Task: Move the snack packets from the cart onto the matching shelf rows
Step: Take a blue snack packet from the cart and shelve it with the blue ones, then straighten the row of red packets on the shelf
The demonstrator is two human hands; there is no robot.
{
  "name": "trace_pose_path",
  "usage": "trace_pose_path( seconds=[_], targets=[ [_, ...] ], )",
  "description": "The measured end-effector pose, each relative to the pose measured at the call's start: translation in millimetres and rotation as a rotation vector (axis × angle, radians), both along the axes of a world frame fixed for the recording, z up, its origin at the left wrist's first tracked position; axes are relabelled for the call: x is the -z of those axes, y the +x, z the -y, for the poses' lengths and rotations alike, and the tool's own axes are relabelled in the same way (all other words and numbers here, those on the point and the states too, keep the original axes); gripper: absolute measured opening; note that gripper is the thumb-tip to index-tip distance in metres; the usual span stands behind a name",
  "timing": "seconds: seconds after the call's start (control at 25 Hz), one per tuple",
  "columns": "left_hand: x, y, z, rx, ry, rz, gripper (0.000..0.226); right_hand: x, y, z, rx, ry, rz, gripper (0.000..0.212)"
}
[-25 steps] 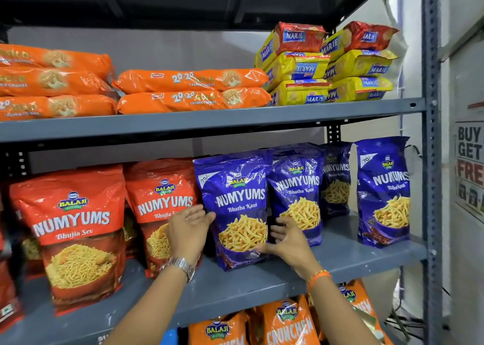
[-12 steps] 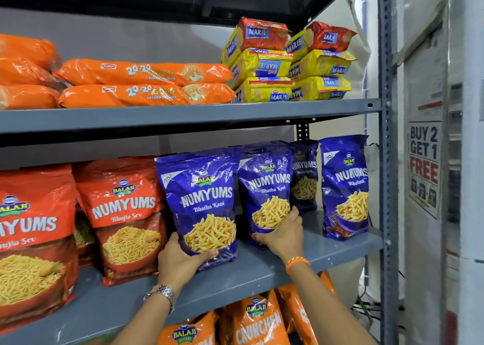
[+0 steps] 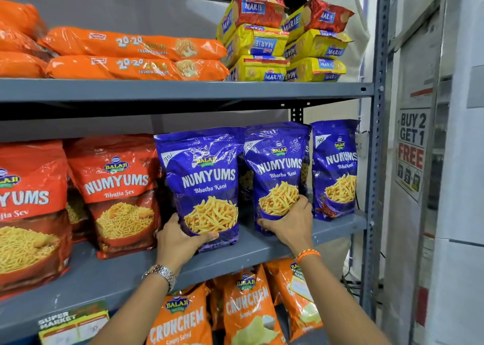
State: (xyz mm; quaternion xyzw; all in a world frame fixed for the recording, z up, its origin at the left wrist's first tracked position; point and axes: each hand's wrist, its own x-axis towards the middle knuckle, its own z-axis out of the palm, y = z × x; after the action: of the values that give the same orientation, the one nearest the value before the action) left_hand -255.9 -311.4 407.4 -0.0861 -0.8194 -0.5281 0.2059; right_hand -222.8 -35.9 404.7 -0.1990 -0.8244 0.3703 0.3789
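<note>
A: Start with the hands. What are they doing?

B: The left hand [image 3: 180, 237] is cupped around the bottom of a blue Numyums packet [image 3: 205, 187], thumb across the front, fingers behind. The right hand [image 3: 290, 224] grips the foot of the second blue packet [image 3: 277, 174] the same way. Both are clasped on their packets, neither loose.

A: And where do the packets sit?

B: Both stand upright on the middle shelf [image 3: 262, 250], bases down on the board, long axis vertical, rising straight up from each hand. The left one stands nearer the front edge; the right one is set a little further back.

A: What's beyond the hands?

B: Just right of the right hand stands a third blue packet [image 3: 335, 169], close to the held one. Left of the left hand, the orange Bhujia Sev packets [image 3: 117, 195]. Above, on the upper shelf [image 3: 183, 90], lie cookie rolls [image 3: 131, 56] and Marie biscuits [image 3: 282, 41].

A: So the next move?

B: I'd guess a straight push back or nudge sideways to line the blue row up. Each hand serves its own packet. The cart isn't in view.
</note>
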Motion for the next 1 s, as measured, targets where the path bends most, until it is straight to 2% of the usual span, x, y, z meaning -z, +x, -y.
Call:
trace_pose_path(
  seconds=[0.24,0.36,0.44,0.48,0.56,0.64,0.72,0.8,0.92,1.0],
  targets=[
    [-1.9,-0.9,-0.5,0.021,0.008,0.039,0.082,1.7,3.0,5.3,0.019,-0.016,0.006,0.123],
    [-4.7,9.4,-2.1,0.065,0.016,0.034,0.086,-1.4,13.8,9.2,0.022,-0.035,0.021,0.136],
    [-5.3,22.6,6.9,0.096,0.068,0.031,0.096,-4.2,28.6,27.0,0.075,-0.053,-0.061,0.143],
    [-4.3,32.1,15.4,0.068,0.087,-0.011,0.104,-3.3,38.6,41.5,0.106,-0.051,-0.183,0.139],
    [-4.7,49.4,57.1,-0.169,0.059,-0.253,0.108,1.8,53.4,100.3,0.042,-0.014,-0.464,0.121],
    [-2.9,61.7,114.0,-0.494,0.012,-0.473,0.107,9.2,60.2,176.6,-0.191,0.037,-0.560,0.104],
    [-2.8,66.1,170.2,-0.752,0.028,-0.460,0.118,10.1,56.5,250.1,-0.420,0.047,-0.455,0.104],
    [-7.2,60.3,207.9,-0.848,-0.016,-0.269,0.136,2.0,35.9,294.7,-0.534,0.094,-0.255,0.121],
    [-9.0,45.7,246.5,-0.745,-0.060,-0.038,0.157,-13.6,-8.4,328.8,-0.531,0.004,-0.002,0.149],
    [-7.5,35.0,258.2,-0.634,-0.041,-0.042,0.162,-20.4,-33.1,331.5,-0.509,-0.121,0.048,0.154]
  ],
)
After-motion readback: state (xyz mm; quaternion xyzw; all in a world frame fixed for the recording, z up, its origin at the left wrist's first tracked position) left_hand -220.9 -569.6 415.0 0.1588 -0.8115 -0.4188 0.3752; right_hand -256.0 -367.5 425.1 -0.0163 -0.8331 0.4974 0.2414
